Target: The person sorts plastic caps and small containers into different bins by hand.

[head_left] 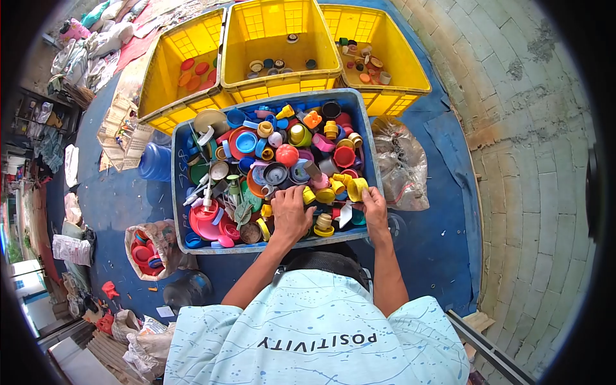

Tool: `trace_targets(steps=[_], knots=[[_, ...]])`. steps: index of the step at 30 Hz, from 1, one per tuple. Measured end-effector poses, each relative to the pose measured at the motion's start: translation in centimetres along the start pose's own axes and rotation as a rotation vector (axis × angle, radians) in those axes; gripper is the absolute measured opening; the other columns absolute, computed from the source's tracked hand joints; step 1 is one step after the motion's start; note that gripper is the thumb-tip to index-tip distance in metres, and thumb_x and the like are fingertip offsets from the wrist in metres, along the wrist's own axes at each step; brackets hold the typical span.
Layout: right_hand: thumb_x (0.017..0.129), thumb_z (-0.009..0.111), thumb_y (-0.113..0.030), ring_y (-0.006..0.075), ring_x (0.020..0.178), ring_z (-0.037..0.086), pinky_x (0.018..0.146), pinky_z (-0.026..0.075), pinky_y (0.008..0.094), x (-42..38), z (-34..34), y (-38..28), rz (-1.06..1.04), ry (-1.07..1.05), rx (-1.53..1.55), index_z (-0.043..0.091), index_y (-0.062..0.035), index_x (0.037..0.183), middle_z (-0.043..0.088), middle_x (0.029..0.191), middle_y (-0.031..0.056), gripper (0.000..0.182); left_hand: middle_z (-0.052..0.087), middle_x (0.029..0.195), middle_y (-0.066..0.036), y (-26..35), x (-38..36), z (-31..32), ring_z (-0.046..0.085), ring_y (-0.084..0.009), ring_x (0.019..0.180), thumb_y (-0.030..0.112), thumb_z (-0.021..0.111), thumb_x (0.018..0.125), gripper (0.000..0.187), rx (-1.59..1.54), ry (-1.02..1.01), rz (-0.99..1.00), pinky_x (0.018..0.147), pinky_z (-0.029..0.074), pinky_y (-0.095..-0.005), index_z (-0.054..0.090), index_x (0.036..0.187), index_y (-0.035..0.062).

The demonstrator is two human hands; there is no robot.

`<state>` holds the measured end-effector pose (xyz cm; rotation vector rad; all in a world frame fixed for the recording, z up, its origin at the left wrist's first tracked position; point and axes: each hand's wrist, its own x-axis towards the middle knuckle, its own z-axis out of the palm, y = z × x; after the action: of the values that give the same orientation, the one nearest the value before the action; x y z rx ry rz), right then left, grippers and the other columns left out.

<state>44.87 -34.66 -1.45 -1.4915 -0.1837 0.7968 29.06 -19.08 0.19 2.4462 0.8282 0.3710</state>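
Caps [276,173] fill the bin [180,186]; my right hand [375,208] pinches a yellow cap [356,188]; my left hand's [290,208] grip, I can't tell.

A round yellow cap [357,189] sits tilted toward the right of jumbled, multicoloured plastic pieces [276,173]

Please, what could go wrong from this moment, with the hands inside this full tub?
The tub is heaped with mixed plastic pieces, so the left hand, working near the front rim, might push some over it.

The right hand appears to pinch a yellow cap; if it slips, it could get lost among similar yellow pieces.

The yellow bins stand close together, so a tossed piece may land in the neighbouring one.
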Motion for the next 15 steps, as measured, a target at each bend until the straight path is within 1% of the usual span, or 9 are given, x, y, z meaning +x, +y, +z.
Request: trace_targets(steps=[2,3,6,7,10,11,12,13,15], knots=[[0.097,0.052,-0.032,0.0070,0.084,0.058,0.074,0.050,0.0247,-0.4,0.0,-0.9,0.055,0.012,0.173,0.057,-0.0063,0.099,0.061,0.094,0.0020,0.027,0.060,0.108,-0.013,0.2,0.5,0.6,0.050,-0.0311,0.099,0.019,0.077,0.068,0.058,0.076,-0.003,0.009,0.086,0.038,-0.0429,0.054,0.119,0.0047],[0.095,0.054,-0.036,0.0074,0.083,0.058,0.073,0.051,0.0248,-0.5,-0.1,-1.1,0.063,0.029,0.174,0.058,-0.0064,0.097,0.062,0.093,0.0022,0.030,0.060,0.108,-0.013,0.2,0.6,0.8,0.050,-0.0309,0.099,0.022,0.077,0.068,0.061,0.101,-0.003,0.013,0.084,0.038,-0.0421,0.052,0.122,0.0060],[0.092,0.059,-0.038,0.0069,0.078,0.057,0.070,0.050,0.0237,-0.7,-0.6,-1.0,0.056,0.040,-0.092,0.060,-0.0070,0.091,0.062,0.087,0.0019,0.031,0.063,0.101,-0.011,0.2,0.8,1.1,0.053,-0.0296,0.094,0.025,0.077,0.070,0.058,0.197,-0.086,-0.038,0.081,0.038,-0.0407,0.054,0.119,0.0058],[0.089,0.064,-0.038,0.0068,0.071,0.054,0.062,0.045,0.0226,-0.8,-0.6,-0.7,0.047,0.073,-0.171,0.060,-0.0051,0.086,0.059,0.078,0.0022,0.033,0.064,0.097,-0.011,0.3,0.8,1.1,0.054,-0.0290,0.093,0.026,0.077,0.070,0.057,0.156,-0.123,-0.019,0.079,0.037,-0.0409,0.055,0.118,0.0057],[0.084,0.068,-0.037,0.0188,0.069,0.056,0.065,0.047,0.0328,-0.8,-0.7,-0.3,-0.009,0.145,-0.600,0.057,0.0007,0.083,0.058,0.075,0.0092,0.039,0.064,0.086,-0.010,0.3,0.3,1.0,0.056,-0.0274,0.087,0.027,0.076,0.072,0.052,0.024,-0.203,0.045,0.076,0.035,-0.0413,0.057,0.115,0.0053],[0.082,0.069,-0.036,0.0259,0.071,0.057,0.066,0.045,0.0383,-0.7,-0.5,0.1,-0.068,0.182,-0.649,0.057,0.0023,0.083,0.059,0.081,0.0150,0.040,0.064,0.083,-0.009,0.2,-0.1,1.5,0.056,-0.0272,0.085,0.026,0.076,0.072,0.051,-0.026,-0.209,0.075,0.076,0.035,-0.0413,0.057,0.114,0.0053],[0.082,0.069,-0.036,0.0267,0.073,0.057,0.067,0.045,0.0384,-0.6,-0.4,0.7,-0.066,0.188,-0.624,0.057,0.0021,0.084,0.059,0.082,0.0157,0.040,0.063,0.081,-0.009,0.3,-0.3,1.4,0.057,-0.0269,0.083,0.026,0.075,0.072,0.049,-0.075,-0.211,0.103,0.076,0.035,-0.0413,0.058,0.113,0.0052],[0.082,0.069,-0.036,0.0276,0.075,0.057,0.069,0.045,0.0385,-0.4,-0.3,1.2,-0.064,0.192,-0.599,0.056,0.0020,0.085,0.059,0.084,0.0164,0.040,0.063,0.087,-0.009,0.3,-0.6,1.3,0.055,-0.0268,0.087,0.023,0.075,0.071,0.047,-0.051,-0.212,0.093,0.077,0.034,-0.0411,0.058,0.112,0.0056],[0.082,0.069,-0.035,0.0289,0.078,0.058,0.072,0.046,0.0392,-0.3,0.0,1.4,-0.060,0.212,-0.554,0.056,0.0014,0.090,0.059,0.086,0.0175,0.039,0.062,0.092,-0.009,0.5,-0.5,0.7,0.053,-0.0269,0.090,0.021,0.075,0.070,0.048,0.136,-0.070,0.084,0.078,0.034,-0.0408,0.058,0.113,0.0056]])
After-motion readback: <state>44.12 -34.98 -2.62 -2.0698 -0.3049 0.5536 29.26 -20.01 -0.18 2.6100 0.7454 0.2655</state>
